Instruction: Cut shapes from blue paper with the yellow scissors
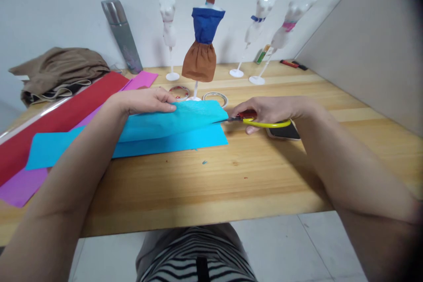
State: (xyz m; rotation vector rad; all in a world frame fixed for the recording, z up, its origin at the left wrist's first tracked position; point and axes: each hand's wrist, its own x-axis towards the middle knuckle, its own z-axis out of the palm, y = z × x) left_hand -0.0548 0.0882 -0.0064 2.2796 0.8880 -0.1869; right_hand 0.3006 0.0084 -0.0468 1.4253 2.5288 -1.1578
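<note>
Blue paper (172,121) lies in layers on the wooden table, its upper layer lifted along the far edge. My left hand (150,100) is closed on that upper layer, thumb on top and the other fingers partly hidden. My right hand (264,111) holds scissors (267,124) with yellow handles. Their blades reach the right end of the blue paper, beneath the raised layer, and the tips are partly hidden by it. Small blue scraps (205,162) lie in front of the paper.
Behind stand a mannequin in a blue top and brown skirt (199,59), several bare mannequins (169,31), and a bottle (124,39). Red paper (72,114) and brown cloth (62,72) are at left. A phone (284,131) lies under my right hand; tape rolls (216,96) sit behind the paper.
</note>
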